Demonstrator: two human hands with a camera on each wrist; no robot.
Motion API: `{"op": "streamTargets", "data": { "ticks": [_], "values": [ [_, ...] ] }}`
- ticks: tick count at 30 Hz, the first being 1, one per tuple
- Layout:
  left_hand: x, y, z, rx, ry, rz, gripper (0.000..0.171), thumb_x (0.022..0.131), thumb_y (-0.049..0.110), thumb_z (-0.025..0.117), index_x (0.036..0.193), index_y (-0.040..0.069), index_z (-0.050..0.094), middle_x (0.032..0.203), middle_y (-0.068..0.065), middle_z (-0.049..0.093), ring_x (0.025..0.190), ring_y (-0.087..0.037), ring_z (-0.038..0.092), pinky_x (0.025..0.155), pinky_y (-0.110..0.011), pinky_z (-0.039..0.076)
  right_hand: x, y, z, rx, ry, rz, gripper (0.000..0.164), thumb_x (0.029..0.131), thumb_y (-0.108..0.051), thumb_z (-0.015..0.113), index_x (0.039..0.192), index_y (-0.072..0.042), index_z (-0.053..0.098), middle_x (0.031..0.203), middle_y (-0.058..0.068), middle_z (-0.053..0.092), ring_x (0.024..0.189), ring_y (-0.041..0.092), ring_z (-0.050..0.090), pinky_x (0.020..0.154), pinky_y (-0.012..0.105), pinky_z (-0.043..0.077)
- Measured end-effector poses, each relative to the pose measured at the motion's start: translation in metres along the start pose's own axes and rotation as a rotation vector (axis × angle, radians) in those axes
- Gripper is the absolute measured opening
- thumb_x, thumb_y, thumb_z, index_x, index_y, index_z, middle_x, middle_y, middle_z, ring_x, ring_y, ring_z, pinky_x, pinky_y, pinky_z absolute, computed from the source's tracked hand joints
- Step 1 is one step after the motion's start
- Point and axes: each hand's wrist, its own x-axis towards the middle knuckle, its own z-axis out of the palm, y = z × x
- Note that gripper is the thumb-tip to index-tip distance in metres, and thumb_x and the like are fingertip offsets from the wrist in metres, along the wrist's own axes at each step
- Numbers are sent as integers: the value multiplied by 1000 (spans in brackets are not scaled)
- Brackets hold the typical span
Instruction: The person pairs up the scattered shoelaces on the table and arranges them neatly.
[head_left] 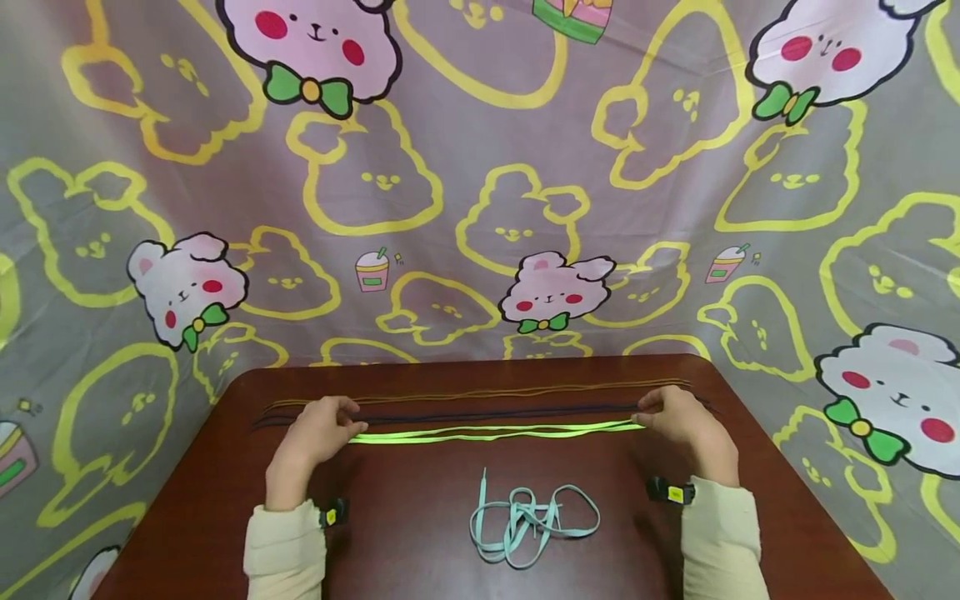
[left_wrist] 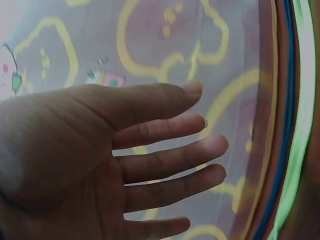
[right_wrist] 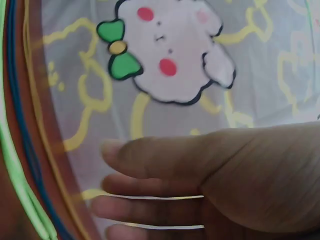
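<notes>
A bright green shoelace (head_left: 390, 439) lies doubled and stretched from side to side on the table. In the head view my left hand (head_left: 322, 429) hovers by its left end, and my right hand (head_left: 678, 421) is by its right end. The left wrist view shows my left hand (left_wrist: 85, 145) with fingers apart and nothing between them, the green lace (left_wrist: 302, 100) off to the side. My right hand (right_wrist: 240, 175) has its fingers extended and holds nothing. A pale blue shoelace (head_left: 576, 532) lies in a loose, looped heap nearer to me.
Beyond the green lace, a dark blue lace (head_left: 465, 415) and a brownish-yellow lace (head_left: 465, 395) run roughly parallel to it. The dark red-brown table (head_left: 405, 517) has rounded far corners. A patterned cloth (head_left: 442, 250) hangs behind it and on both sides.
</notes>
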Motion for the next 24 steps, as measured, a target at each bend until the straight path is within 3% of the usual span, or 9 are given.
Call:
{"op": "streamTargets", "data": {
  "ticks": [9,16,20,24],
  "values": [
    [7,44,27,3,-39,132,29,93,13,74,119,2,70,97,-7,73,89,-21,68,79,-43,55,-3,-47,15,-42,-86,-192,39,93,-18,72,120,8,66,116,21,70,108,37,66,88,52,54],
    [13,78,64,50,-113,312,25,88,9,79,112,5,74,99,-9,73,88,-22,68,76,-40,55,1,-85,47,-78,-163,-317,34,89,-17,77,115,5,70,106,15,72,95,27,67,79,44,55],
    [14,91,87,68,-177,436,24,88,6,78,112,3,75,101,-9,74,88,-20,69,75,-36,56,3,-100,63,-95,-221,-340,35,90,-16,77,116,6,70,111,15,71,102,30,68,85,46,55],
    [14,99,105,126,-202,486,17,87,8,79,103,7,78,94,-1,75,83,-11,67,73,-29,54,6,-109,79,-105,-260,-361,25,90,-13,78,109,2,72,104,10,72,93,24,68,80,43,56]
  ]
}}
